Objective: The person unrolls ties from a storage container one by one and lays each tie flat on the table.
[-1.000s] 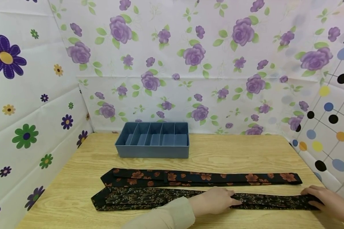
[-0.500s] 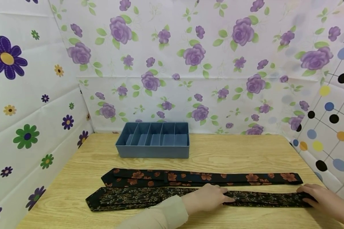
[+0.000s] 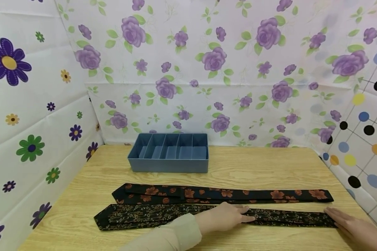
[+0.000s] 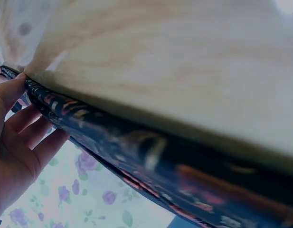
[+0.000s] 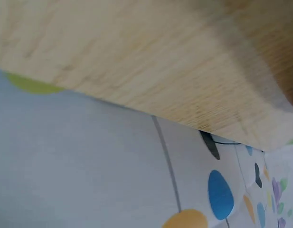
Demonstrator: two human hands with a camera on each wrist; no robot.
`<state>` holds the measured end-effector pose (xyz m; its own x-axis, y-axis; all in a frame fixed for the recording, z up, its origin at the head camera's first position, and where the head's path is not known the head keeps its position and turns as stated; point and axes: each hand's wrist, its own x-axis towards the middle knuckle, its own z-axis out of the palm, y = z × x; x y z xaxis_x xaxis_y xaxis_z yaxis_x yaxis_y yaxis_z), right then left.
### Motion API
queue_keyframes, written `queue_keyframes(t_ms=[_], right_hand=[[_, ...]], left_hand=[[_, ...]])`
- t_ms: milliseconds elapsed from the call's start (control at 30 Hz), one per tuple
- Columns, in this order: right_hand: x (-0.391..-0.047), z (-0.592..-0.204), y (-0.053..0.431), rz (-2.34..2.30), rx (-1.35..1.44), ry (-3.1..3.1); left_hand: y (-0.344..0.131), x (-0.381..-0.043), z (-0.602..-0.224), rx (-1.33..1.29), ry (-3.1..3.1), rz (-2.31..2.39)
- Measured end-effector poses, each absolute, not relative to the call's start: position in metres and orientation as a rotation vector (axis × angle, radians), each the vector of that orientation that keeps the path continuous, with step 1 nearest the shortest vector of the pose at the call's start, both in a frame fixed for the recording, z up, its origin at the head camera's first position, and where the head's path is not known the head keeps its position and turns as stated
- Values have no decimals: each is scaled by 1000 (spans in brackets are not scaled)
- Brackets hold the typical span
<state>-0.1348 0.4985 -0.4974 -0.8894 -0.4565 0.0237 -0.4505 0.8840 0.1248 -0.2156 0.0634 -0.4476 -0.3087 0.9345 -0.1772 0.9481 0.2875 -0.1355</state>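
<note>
In the head view, a black necktie with a small gold pattern lies lengthwise along the near part of the table, wide end to the left. My left hand is over its middle; in the left wrist view the thumb and fingers hold the tie's two edges between them. At its narrow right end rests my right hand, fingers straight and touching the tip. Just beyond lies a second black necktie with orange-brown flowers, parallel to it. My right hand is nearly out of the right wrist view.
A blue-grey box with several upright compartments stands at the back of the wooden table. Flower-printed cloth hangs behind, and dotted cloth borders the right side.
The gold-patterned necktie slid slightly left with both hands, then stopped. My right fingers, which held its narrow end, have straightened and let go. The flowered necktie stayed in place.
</note>
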Motion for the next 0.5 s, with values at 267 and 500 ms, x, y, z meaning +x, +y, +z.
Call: queue_keyframes(t_ms=[267, 500], right_hand=[[-123, -514, 498, -78, 572, -3036], [-129, -508, 501, -163, 724, -2953]], left_hand=[[48, -216, -453, 1790, 2394, -389], [28, -220, -450, 1782, 2380, -471]])
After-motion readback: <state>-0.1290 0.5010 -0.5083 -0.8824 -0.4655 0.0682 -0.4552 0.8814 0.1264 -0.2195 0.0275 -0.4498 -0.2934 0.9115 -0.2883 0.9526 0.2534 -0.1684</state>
